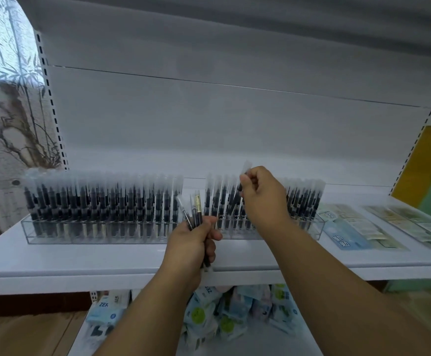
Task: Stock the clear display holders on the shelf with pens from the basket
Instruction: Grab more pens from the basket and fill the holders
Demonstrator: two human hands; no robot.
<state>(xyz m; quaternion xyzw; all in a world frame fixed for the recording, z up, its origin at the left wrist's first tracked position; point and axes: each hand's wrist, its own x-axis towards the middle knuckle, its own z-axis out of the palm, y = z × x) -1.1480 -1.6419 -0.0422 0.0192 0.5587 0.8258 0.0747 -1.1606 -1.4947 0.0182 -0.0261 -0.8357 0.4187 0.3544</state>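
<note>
Your left hand point(192, 244), low in the centre of the frame, grips a small bundle of pens point(195, 214) that fans upward from your fist. Your right hand point(262, 196), just right of centre, pinches a single pen point(245, 173) by its frosted cap above the clear display holder point(314, 228). That holder runs across the middle of the white shelf point(81, 255), already packed with upright dark pens apart from a gap above your left hand. Flat packets point(350, 228) lie at the right; wrapped packs point(235, 314) sit below the shelf.
</note>
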